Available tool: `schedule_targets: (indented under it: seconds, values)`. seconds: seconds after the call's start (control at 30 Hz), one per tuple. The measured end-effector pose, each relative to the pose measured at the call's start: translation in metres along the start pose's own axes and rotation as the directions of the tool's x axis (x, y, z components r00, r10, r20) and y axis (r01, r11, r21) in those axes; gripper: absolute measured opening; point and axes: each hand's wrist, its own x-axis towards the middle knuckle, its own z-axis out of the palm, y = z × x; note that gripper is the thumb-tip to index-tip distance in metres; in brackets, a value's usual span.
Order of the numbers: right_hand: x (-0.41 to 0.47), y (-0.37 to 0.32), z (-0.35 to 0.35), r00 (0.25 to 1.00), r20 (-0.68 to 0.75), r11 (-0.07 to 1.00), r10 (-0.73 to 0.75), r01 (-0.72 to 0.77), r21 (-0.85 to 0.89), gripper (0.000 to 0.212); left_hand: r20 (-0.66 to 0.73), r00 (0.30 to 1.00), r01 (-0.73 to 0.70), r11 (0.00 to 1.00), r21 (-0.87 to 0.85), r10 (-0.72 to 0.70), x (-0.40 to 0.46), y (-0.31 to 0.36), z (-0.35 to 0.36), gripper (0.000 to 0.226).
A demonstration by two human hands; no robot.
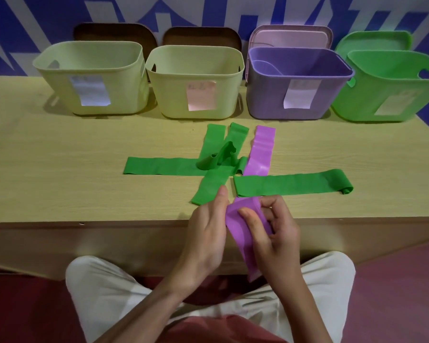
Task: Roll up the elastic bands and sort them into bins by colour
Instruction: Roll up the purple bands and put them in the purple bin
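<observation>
Where the near edge of the counter (60,214) drops away, a purple band (235,220) pinched between both hands, its loose end hanging below. Left hand (206,233) and right hand (275,229) fingers (270,203) curled around it, right thumb pressed on its face.

Even, soft indoor light, moderately bright. Bins (92,78) cast short soft shadows forward onto the surface (60,157). No harsh glare. Wide-angle bending at edges, green bin (391,87) skewed. Slight overall softness; bin labels unreadable.
</observation>
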Motion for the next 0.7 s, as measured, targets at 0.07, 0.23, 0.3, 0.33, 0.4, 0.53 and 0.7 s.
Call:
schedule_targets:
  seconds: [0.07, 0.23, 0.3, 0.33, 0.4, 0.53, 0.7]
  values:
    - [-0.001, 0.001, 0.003, 1.0, -0.01, 0.999, 0.015, -0.014, 0.031, 0.008, -0.002, 0.998, -0.064, 0.997, 0.037, 0.065, -0.002, -0.004, 0.001, 0.058]
    - [-0.006, -0.001, 0.002, 0.992, 0.106, 0.991, 0.075, -0.085, 0.099, 0.018, -0.075, 0.996, -0.036, 0.999, 0.04, 0.039, 0.0, 0.0, 0.001, 0.052]
    - [-0.008, -0.003, 0.002, 0.987, 0.14, 0.985, 0.084, -0.103, 0.136, 0.038, -0.102, 0.989, 0.098, 0.994, -0.058, -0.103, 0.002, 0.004, 0.001, 0.048]
    - [-0.008, -0.005, 0.002, 0.985, 0.146, 0.98, 0.09, -0.114, 0.165, 0.046, -0.085, 0.981, 0.164, 0.98, -0.111, -0.174, 0.003, 0.006, 0.0, 0.044]
    - [-0.008, -0.009, 0.003, 0.985, 0.146, 0.968, 0.095, -0.126, 0.216, 0.052, -0.009, 0.964, 0.259, 0.949, -0.182, -0.265, 0.003, 0.01, -0.004, 0.04]
    - [-0.007, -0.009, 0.003, 0.995, 0.099, 0.991, 0.018, -0.031, 0.129, 0.046, 0.14, 0.936, 0.348, 0.91, -0.226, -0.324, 0.001, 0.018, -0.009, 0.037]
    - [-0.008, -0.004, 0.003, 1.0, 0.022, 1.0, -0.004, 0.003, 0.008, 0.021, 0.186, 0.919, 0.383, 0.902, -0.202, -0.348, -0.001, 0.019, -0.009, 0.04]
